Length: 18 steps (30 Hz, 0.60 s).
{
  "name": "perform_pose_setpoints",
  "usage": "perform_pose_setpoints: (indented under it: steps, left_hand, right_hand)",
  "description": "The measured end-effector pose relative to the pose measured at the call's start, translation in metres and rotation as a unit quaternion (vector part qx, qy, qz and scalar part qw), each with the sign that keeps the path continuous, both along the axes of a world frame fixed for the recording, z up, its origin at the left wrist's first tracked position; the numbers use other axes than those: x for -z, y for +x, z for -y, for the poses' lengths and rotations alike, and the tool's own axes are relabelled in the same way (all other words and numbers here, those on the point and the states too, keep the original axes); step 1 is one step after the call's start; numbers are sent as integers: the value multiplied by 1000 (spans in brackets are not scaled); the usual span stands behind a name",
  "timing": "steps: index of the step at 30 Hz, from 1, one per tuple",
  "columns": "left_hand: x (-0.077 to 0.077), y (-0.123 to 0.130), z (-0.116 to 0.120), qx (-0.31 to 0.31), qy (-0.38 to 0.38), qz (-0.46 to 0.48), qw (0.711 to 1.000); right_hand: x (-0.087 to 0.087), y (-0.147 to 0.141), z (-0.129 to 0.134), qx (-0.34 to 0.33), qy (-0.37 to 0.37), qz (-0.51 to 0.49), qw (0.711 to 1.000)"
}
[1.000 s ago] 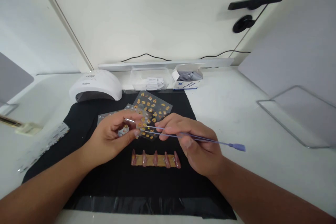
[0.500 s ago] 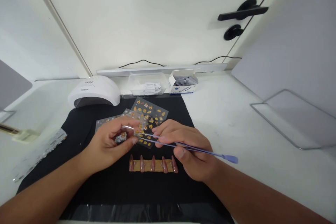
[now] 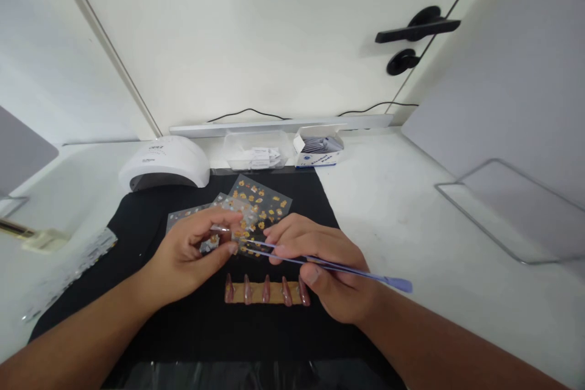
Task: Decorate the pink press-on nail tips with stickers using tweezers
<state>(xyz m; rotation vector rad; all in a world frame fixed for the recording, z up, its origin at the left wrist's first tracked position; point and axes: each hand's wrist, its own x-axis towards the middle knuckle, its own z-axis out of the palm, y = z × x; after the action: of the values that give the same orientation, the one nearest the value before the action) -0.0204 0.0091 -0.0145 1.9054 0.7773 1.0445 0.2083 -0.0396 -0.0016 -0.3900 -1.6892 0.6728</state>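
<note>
My left hand [image 3: 187, 253] is closed, thumb and fingers curled around a small clear glossy piece [image 3: 220, 229] whose kind I cannot make out. In my right hand [image 3: 326, 262] are purple tweezers [image 3: 356, 270], their slightly parted tips pointing at my left fingertips. I cannot see whether anything sits between the tips. Under and behind my hands lie clear sticker sheets [image 3: 269, 200] with small yellow and white designs, partly hidden by my fingers. Nearer me, several glossy pinkish-brown press-on nails [image 3: 266, 290] stand in a row on a tan strip [image 3: 276, 294].
A black mat [image 3: 205, 335] covers the work surface. Along the back stand a white nail lamp [image 3: 167, 155], a clear tray [image 3: 233, 143] with white packets and an alcohol pad box [image 3: 317, 155]. A glittery packet [image 3: 73, 274] and a brush-like tool [image 3: 43, 241] are at left.
The tweezer tips have shifted slightly down and apart from my left fingertips. The glossy piece in my left hand looks slightly tilted differently. The camera view has moved a little.
</note>
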Motion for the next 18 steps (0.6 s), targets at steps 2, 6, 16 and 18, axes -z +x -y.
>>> perform_pose_setpoints:
  steps: [2, 6, 16, 18]
  left_hand:
    - [0, 0, 0, -1, -2, -2, 1000]
    - [-1, 0, 1, -1, -4, 8, 1000]
    - [-1, -1, 0, -3, -9, 8, 1000]
    - [-1, -1, 0, -8, -1, 6, 1000]
  right_hand:
    - [0, 0, 0, 0, 1, 2, 1000]
    - [1, 0, 1, 3, 2, 6, 1000]
    - [1, 1, 2, 2, -6, 12, 1000]
    - [1, 0, 3, 2, -5, 17, 1000]
